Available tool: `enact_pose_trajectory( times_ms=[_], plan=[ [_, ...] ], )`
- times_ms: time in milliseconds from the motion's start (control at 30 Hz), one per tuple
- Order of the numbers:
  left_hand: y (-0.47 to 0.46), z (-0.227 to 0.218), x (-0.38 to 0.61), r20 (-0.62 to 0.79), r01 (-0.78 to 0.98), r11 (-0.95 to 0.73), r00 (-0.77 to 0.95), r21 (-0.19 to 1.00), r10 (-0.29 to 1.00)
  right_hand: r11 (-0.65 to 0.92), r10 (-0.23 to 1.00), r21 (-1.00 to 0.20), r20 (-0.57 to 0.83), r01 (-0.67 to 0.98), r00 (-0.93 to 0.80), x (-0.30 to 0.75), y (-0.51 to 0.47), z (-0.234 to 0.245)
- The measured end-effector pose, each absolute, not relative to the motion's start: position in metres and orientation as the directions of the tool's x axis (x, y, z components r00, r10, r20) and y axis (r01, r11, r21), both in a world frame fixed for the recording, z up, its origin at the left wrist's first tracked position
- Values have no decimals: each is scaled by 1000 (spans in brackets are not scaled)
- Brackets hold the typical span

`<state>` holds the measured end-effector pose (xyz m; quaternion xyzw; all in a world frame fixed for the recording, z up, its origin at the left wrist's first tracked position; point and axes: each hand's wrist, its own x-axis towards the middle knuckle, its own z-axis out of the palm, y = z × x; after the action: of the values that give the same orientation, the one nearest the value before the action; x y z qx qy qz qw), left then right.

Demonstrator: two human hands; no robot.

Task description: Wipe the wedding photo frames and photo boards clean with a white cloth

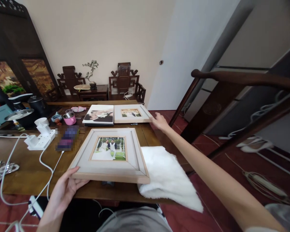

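A wooden picture frame (140,154) with a wide pale mat and a photo of two people is tilted up near the front of the table. My left hand (66,186) grips its near left corner, thumb on top and fingers below. Farther back, a second picture frame (145,115) of the same kind lies on the table. At its right edge is my right hand (160,122), fingers apart, with the fingertips at or touching the frame's side. A white fluffy cloth (166,170) lies partly under the near frame and hangs over the table's edge.
Left of the far frame lies a photo album (99,114). A phone (67,138) on a cable, a white power strip (42,140), a pink cup (69,118) and pots stand on the table's left. A dark wooden chair (212,106) rises close on the right.
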<state>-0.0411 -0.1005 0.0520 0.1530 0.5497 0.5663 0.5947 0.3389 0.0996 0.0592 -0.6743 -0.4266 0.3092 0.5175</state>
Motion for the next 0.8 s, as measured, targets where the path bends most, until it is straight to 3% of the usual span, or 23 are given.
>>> enact_pose_trajectory(
  times_ms=[167, 200, 267, 500, 667, 800],
  plan=[
    [-100, 54, -43, -473, -499, 299, -267, 813, 839, -27, 956, -835, 139, 549, 259, 352, -36, 62],
    [-100, 54, -43, -473, -493, 303, -268, 816, 839, 5, 966, -714, 185, 700, 182, 352, -63, 56],
    [-98, 54, -44, -467, -478, 302, -275, 825, 840, -72, 965, -517, 180, 853, 190, 346, -105, 42],
    [-97, 51, -49, -431, -451, 275, -292, 849, 853, -283, 940, -234, 125, 930, 317, 303, -104, 26],
    [-97, 47, -53, -403, -442, 240, -323, 865, 856, -232, 939, -278, 184, 932, 289, 302, -88, 24],
    [-96, 42, -56, -415, -465, 231, -347, 855, 841, -135, 918, -502, 262, 855, 299, 327, -97, 21]
  ],
)
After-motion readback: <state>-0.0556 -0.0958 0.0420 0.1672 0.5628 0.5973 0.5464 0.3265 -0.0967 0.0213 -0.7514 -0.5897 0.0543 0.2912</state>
